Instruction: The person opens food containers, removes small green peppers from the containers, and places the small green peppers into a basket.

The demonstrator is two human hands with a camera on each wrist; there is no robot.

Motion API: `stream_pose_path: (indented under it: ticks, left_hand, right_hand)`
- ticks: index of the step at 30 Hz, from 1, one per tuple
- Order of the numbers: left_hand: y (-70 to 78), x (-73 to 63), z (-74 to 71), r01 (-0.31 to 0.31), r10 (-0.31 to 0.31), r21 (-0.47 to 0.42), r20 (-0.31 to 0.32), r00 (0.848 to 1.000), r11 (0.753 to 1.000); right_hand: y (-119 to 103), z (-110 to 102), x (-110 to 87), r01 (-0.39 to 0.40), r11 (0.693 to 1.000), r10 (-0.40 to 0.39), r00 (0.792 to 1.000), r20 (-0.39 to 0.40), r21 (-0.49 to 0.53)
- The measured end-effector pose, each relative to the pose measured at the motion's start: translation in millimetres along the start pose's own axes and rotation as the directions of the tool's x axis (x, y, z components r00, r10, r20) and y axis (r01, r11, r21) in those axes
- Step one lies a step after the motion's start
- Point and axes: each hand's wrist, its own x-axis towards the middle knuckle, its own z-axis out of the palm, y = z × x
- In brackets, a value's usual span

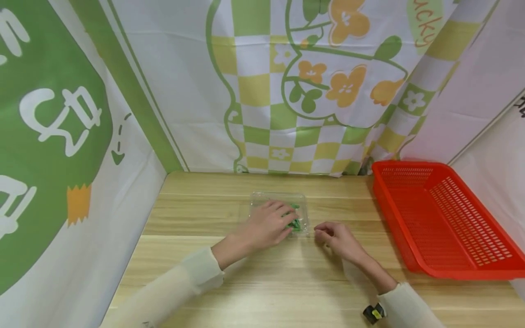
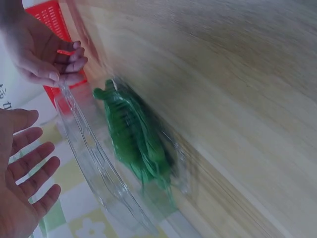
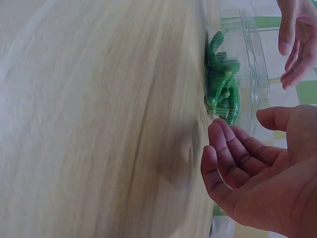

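Note:
A clear plastic box [image 1: 257, 197] stands on the wooden table, with green peppers [image 2: 130, 134] inside. My left hand [image 1: 264, 226] is over the box, its fingers spread and slightly bent; the left wrist view shows a gap between this hand and the plastic. To the right of the box is my right hand [image 1: 341, 241], near its right edge. In the right wrist view the right fingers [image 3: 242, 153] are loosely bent, thumb apart, with nothing between them. Whether the right fingertips touch the box I cannot tell. Part of the box is hidden under the left hand.
A red plastic basket [image 1: 414, 241] with slotted sides stands at the right of the wooden table [image 1: 262, 291]. Behind the table hangs a patterned curtain [image 1: 254, 91], and a green and white sheet [image 1: 135, 191] hangs along the left side.

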Motion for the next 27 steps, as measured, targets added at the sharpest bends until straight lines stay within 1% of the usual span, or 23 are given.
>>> stream_pose_path:
  ticks: [4,9,11,16,22,27]
  left_hand:
    - [6.9,7.8,3.5,-0.02,0.019,0.032,0.027,0.999,0.999]
    - [15.5,14.8,7.7,-0.05,0.048,0.051,0.03,0.998,0.997]
    - [18.5,16.8,9.9,-0.048,0.047,0.042,0.03,0.998,0.998]
    - [24.7,21.5,14.7,-0.021,0.02,0.029,0.055,0.998,0.999]
    - [30.2,27.1,18.6,0.014,-0.015,0.011,0.087,0.996,1.0]
    - [33.1,29.4,21.3,0.023,-0.027,0.039,0.093,0.995,0.999]
  right_hand:
    - [0,4,0.6,-0.01,0.995,0.006,0.999,0.034,0.102]
    - [0,9,1.2,-0.042,0.967,0.024,0.997,0.071,0.249]
    - [0,11,1.1,-0.052,0.957,0.029,0.996,0.083,0.285]
    - [0,14,0.1,-0.077,0.935,0.041,0.993,0.11,0.347]
    - [-1,16,-0.9,-0.124,0.902,0.082,0.989,0.119,0.413]
    - [-1,20,0.9,-0.142,0.885,0.1,0.988,0.118,0.443]
